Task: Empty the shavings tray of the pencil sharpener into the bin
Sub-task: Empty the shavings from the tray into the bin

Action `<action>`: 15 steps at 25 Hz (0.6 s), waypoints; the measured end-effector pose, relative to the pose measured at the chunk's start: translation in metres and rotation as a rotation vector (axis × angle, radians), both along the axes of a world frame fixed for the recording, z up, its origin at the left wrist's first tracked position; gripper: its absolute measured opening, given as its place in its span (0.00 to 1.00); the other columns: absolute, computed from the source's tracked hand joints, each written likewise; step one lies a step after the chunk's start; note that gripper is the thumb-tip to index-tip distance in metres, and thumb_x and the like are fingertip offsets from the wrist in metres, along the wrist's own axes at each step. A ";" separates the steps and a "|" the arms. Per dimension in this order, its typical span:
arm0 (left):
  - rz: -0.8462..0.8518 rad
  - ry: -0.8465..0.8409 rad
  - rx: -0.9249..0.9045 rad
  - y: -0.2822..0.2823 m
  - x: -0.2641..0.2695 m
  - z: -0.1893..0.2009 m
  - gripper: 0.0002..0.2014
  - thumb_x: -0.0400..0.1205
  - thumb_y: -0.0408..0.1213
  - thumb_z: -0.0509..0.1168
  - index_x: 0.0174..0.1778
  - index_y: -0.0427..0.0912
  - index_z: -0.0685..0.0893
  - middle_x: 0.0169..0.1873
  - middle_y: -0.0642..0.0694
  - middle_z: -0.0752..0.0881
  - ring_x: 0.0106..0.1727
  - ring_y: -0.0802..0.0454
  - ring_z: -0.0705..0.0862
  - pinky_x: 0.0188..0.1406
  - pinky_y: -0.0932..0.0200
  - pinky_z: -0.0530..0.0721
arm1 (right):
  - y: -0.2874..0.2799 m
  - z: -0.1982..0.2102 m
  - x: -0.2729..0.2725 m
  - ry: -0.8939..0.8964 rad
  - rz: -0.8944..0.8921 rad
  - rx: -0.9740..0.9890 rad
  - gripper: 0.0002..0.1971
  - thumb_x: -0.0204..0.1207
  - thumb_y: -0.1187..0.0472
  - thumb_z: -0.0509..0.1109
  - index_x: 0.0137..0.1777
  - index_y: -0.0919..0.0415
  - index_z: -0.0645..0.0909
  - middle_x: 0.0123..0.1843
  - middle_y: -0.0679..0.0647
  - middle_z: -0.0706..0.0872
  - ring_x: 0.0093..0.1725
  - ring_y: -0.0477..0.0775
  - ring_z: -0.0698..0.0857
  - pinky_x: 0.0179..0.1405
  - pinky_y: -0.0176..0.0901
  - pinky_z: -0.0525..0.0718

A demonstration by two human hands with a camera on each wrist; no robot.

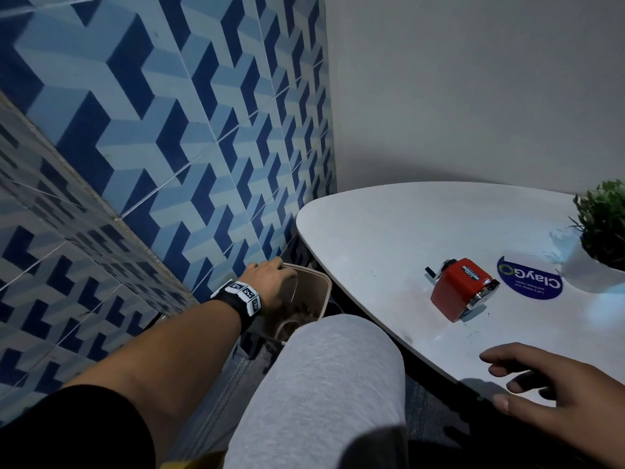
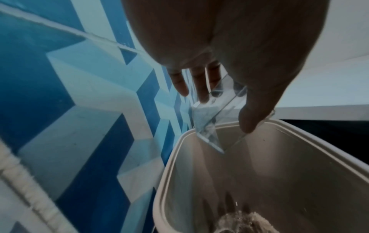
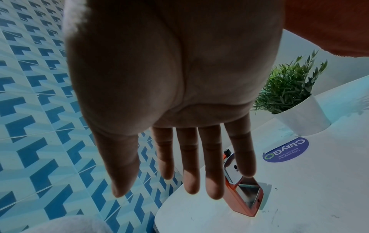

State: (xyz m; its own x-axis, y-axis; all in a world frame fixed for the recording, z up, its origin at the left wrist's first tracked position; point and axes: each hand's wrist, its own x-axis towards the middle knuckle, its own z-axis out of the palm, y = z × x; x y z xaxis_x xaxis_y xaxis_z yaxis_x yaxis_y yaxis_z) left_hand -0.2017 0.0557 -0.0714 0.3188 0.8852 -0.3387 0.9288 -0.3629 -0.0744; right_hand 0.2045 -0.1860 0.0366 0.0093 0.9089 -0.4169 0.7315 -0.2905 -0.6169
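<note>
My left hand [image 1: 270, 282] holds the clear plastic shavings tray [image 2: 211, 119] tipped over the mouth of the beige bin [image 1: 323, 289], pinched between thumb and fingers [image 2: 201, 88]. Brown shavings [image 2: 237, 222] lie at the bottom of the bin [image 2: 299, 173]. The red pencil sharpener [image 1: 461, 287] stands on the white table [image 1: 389, 231], its tray slot [image 3: 249, 193] empty in the right wrist view. My right hand [image 1: 548, 387] hovers over the table's near edge, fingers [image 3: 191, 165] straight and spread, holding nothing.
A potted green plant [image 1: 602, 231] in a white pot and a round blue sticker [image 1: 529, 279] sit right of the sharpener. The bin stands on the blue patterned tile floor [image 1: 135, 130] between table and my grey-clad knee [image 1: 321, 384].
</note>
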 end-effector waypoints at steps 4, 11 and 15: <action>0.047 0.012 0.013 0.000 -0.006 0.000 0.35 0.79 0.49 0.76 0.83 0.57 0.74 0.74 0.43 0.78 0.75 0.40 0.83 0.79 0.37 0.75 | 0.000 0.001 0.002 -0.011 0.015 -0.029 0.47 0.30 0.08 0.61 0.58 0.11 0.73 0.59 0.17 0.83 0.56 0.30 0.87 0.52 0.40 0.87; 0.096 -0.003 0.025 -0.004 -0.019 0.002 0.35 0.79 0.53 0.75 0.83 0.56 0.73 0.73 0.45 0.80 0.70 0.39 0.85 0.74 0.41 0.80 | 0.001 -0.001 0.001 0.017 0.048 0.003 0.33 0.68 0.49 0.84 0.56 0.09 0.71 0.57 0.14 0.81 0.56 0.27 0.85 0.53 0.37 0.86; 0.105 -0.018 -0.008 -0.007 -0.021 0.001 0.36 0.79 0.54 0.76 0.83 0.55 0.73 0.73 0.43 0.80 0.69 0.37 0.86 0.70 0.43 0.83 | 0.001 -0.003 0.002 0.001 0.035 -0.071 0.35 0.42 0.19 0.76 0.55 0.09 0.72 0.55 0.15 0.83 0.53 0.28 0.87 0.48 0.32 0.85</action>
State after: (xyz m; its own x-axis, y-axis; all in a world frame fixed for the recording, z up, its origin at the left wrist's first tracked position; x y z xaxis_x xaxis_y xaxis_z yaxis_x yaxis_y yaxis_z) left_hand -0.2228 0.0491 -0.0706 0.2299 0.9114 -0.3414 0.9631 -0.2636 -0.0551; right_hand 0.2061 -0.1853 0.0333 -0.0222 0.8766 -0.4807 0.7412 -0.3082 -0.5964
